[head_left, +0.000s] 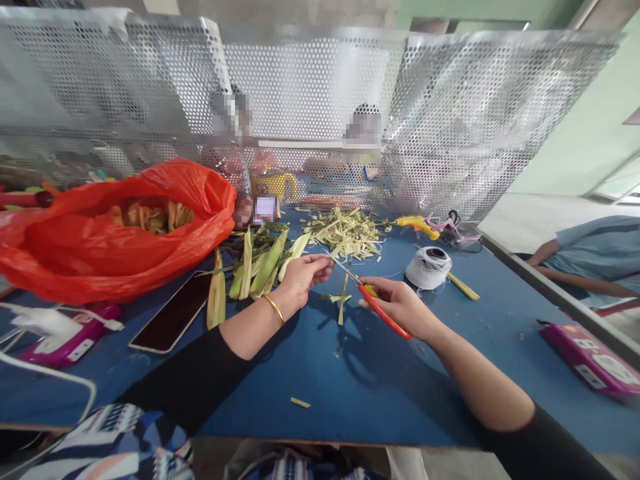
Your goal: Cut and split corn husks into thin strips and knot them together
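Note:
My right hand [397, 307] grips a pair of scissors [385, 313] with red and yellow handles, its blades pointing up and left. The blade tips reach the fingertips of my left hand [303, 277], which is closed in a pinch on a small pale husk strip, mostly hidden by the fingers. Below the blades, narrow cut husk pieces [342, 305] lie on the blue table [400, 400]. Left of my left hand are several long green and yellowish husks [270, 263]. Beyond the hands sits a heap of pale husk shreds [345, 232].
A red plastic bag [190, 257] of dried husks and a phone [173, 313] are at left. To the right stand a spool of white thread [429, 268], a yellow glue gun [417, 225] and a purple power strip [593, 360]. A perforated metal screen [310, 87] borders the far side; people sit beyond.

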`<state>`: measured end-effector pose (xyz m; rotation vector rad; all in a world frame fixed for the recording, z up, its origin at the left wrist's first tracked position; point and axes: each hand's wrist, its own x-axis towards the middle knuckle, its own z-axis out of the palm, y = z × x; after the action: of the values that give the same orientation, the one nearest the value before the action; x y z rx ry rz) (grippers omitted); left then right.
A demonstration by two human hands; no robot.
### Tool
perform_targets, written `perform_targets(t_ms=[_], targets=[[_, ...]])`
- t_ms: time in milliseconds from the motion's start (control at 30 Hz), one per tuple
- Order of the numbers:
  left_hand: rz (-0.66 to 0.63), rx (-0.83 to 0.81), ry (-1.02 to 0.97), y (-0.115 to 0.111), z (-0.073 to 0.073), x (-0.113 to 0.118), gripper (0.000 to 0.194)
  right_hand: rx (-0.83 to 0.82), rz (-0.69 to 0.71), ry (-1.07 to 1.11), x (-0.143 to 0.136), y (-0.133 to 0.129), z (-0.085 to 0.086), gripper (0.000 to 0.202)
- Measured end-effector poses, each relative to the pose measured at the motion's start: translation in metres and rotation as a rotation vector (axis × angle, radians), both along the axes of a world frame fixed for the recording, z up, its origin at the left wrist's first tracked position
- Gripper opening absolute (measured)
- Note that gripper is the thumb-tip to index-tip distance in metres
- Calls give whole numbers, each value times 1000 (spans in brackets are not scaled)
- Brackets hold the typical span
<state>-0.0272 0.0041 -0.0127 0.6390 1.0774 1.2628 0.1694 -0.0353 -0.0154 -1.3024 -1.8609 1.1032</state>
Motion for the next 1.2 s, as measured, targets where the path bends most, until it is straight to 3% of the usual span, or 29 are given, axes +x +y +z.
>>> perform_targets(t_ms=[233, 467, 700, 833, 1033, 1200], targets=[[6, -10, -33, 1, 2, -1, 12, 35, -28, -2, -3, 1, -1, 48], [-16, 7, -13, -1, 5, -4, 9, 167, -252, 30, 6, 1, 5, 65], [-11, 13, -6, 2, 5, -7, 6, -70, -176, 169, 35, -26, 23, 68], [-4, 45, -30, 3, 3, -8, 6, -179, -231, 167, 59, -43, 27, 71], [23, 75, -47, -1, 6, -7, 5, -326, -296, -148, 83, -60, 37, 61], [28, 78, -31, -7, 12, -4, 12, 14, -290, -772, 79, -67, 25, 45]])
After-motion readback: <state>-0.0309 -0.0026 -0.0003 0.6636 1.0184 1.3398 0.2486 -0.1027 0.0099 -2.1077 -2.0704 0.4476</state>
